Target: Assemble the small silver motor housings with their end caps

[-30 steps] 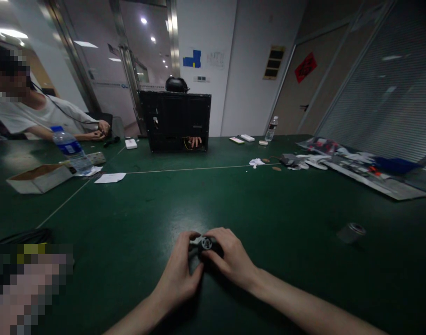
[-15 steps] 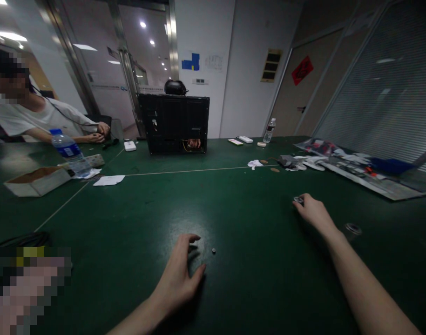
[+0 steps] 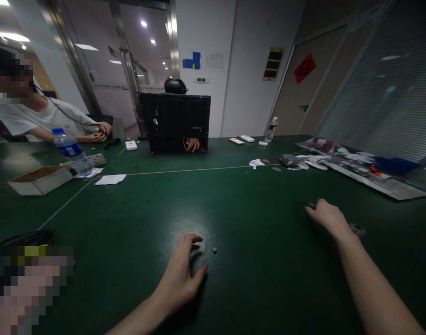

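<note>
From my remote place, I am seeing the bare left hand, its thumb and fingers curving well apart, gripping nothing. Just right of these fingertips, a tiny pale ring-shaped part is lying on the smooth green table. Farther right, the bare right hand is pinching a small grey part, mostly hidden. Right of those fingers, a round grey metal-looking object is showing partly.

The wearer's left hand and right hand made two. On the table were one small ring near the middle and one dark part at right. A blue-capped bottle at left and a clear bottle at far right made two. Two brown oval pieces lay far right; one open box stood left.
</note>
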`<state>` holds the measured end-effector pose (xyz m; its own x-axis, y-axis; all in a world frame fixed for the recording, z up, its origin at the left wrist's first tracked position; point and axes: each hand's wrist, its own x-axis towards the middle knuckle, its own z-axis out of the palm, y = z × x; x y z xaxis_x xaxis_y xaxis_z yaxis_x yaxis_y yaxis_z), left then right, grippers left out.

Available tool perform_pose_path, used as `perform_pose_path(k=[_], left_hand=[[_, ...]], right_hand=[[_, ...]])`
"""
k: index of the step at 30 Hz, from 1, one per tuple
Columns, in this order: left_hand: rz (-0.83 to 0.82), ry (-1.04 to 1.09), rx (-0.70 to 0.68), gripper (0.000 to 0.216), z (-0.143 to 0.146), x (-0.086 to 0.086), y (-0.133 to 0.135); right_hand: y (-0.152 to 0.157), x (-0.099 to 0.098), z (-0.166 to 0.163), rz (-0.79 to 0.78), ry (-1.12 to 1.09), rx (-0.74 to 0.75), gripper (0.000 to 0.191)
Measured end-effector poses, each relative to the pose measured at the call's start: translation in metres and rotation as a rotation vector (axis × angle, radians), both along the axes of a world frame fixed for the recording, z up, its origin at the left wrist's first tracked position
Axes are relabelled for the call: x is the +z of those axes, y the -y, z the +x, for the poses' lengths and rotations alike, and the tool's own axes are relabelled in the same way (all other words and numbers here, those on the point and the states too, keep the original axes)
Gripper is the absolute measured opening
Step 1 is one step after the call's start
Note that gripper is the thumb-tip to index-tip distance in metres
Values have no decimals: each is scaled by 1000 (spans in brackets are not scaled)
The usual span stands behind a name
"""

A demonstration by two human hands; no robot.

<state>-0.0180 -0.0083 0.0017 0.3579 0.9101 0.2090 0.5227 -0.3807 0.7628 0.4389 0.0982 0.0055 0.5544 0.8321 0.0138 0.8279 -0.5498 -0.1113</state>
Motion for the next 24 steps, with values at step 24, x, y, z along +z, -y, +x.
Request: perform_pose_path(k=[24], left_hand=[[-7,15,12,33,5,0,-2]], right_hand=[[82,-1,-248,160,-459,1363,17]])
